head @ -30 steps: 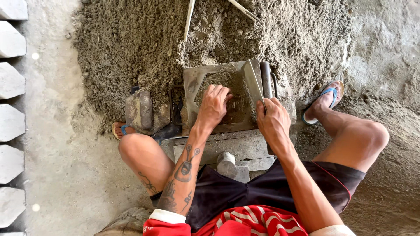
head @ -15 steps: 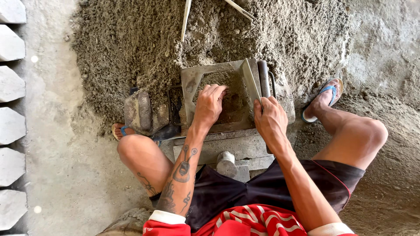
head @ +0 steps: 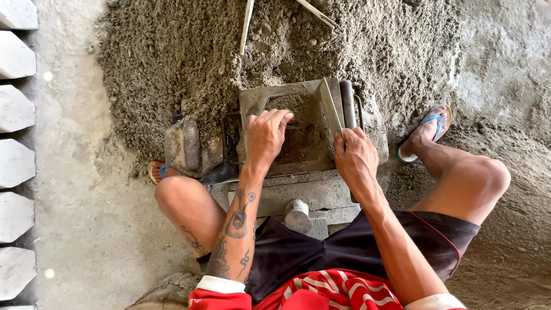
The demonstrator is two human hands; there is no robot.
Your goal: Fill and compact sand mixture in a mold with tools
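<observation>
Both hands (left (head: 267, 135), right (head: 356, 158)) press into the metal mould (head: 298, 129).

Dull grey metal mould (head: 261, 97), coarse damp sand mix (head: 172, 51), rough matt concrete blocks (head: 14, 109).

A row of pale grey moulded concrete blocks (head: 14, 138) lines the left edge on the bare concrete floor (head: 80, 229). A heap of damp grey sand mix (head: 172, 51) fills the top, with two thin pale sticks (head: 248, 23) lying on it. A blue flip-flop sandal (head: 427, 129) rests at the heap's right edge.
</observation>
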